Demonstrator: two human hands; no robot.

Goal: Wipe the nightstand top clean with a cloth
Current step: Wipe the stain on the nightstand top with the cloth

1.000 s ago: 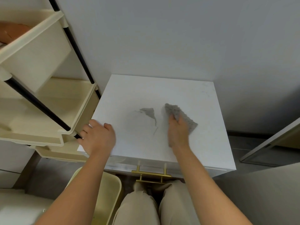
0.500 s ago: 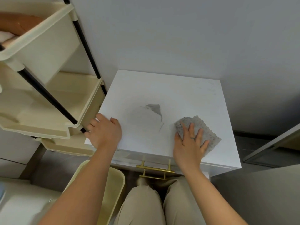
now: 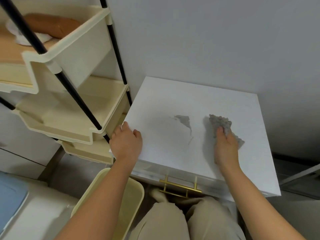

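The white nightstand top [image 3: 187,97] fills the middle of the view, with a grey smear or mark [image 3: 184,121] near its centre. A crumpled grey cloth [image 3: 220,122] lies on the top, right of that mark. My right hand [image 3: 225,146] presses down on the cloth, fingers closed over it; part of the cloth is hidden under the palm. My left hand [image 3: 126,142] rests on the nightstand's front left corner, holding its edge.
A cream tiered cart with black poles [image 3: 69,108] stands close to the nightstand's left side. A cream bin [image 3: 110,196] sits on the floor below my left arm. Gold drawer handles [image 3: 180,185] show under the front edge. The grey wall is right behind.
My right hand slid the cloth from the front right of the top back up toward the middle, bunching it. The left hand stayed on the corner.
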